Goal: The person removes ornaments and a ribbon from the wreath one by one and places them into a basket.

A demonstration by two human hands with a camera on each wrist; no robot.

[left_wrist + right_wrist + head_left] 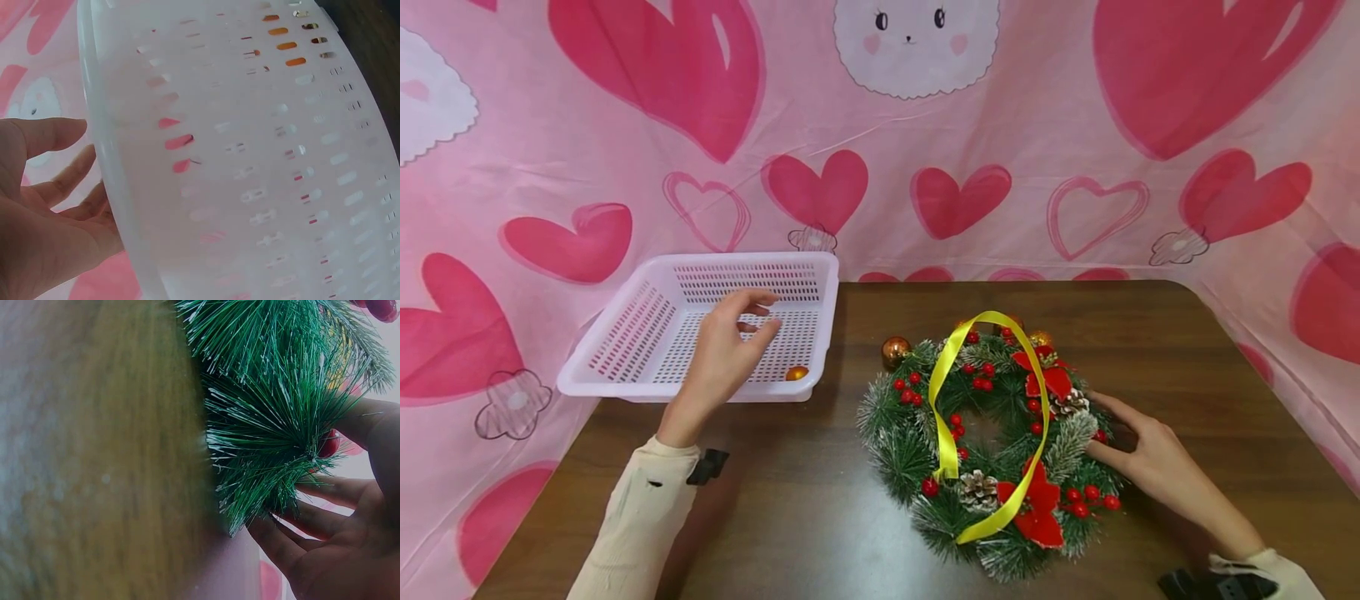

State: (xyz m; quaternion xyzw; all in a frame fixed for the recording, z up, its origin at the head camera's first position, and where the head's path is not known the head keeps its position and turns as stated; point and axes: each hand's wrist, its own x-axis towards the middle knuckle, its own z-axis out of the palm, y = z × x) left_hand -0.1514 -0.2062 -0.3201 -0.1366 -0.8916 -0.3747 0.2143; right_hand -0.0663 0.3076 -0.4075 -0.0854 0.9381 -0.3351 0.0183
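Note:
My left hand (726, 354) hovers over the white plastic basket (696, 389), its fingers loosely bent and holding nothing. Inside the basket's near right corner lies a shiny orange-gold ball ornament (797, 373). A green Christmas wreath (895, 454) lies on the table, with frosted needles, red berries, pinecones, red flowers and a yellow ribbon loop (950, 358) standing over it. At its right edge my right hand (1165, 467) holds the greenery between thumb and fingers, the fingertips partly hidden in the needles. In the right wrist view the fingers (312, 519) reach around the needle tufts.
Gold ball ornaments, one (896, 352) at the wreath's far left and another (1041, 339) at its far side, sit by the wreath's back edge. The brown wooden table (805, 500) meets a pink heart-patterned cloth (887, 208) behind and at the sides.

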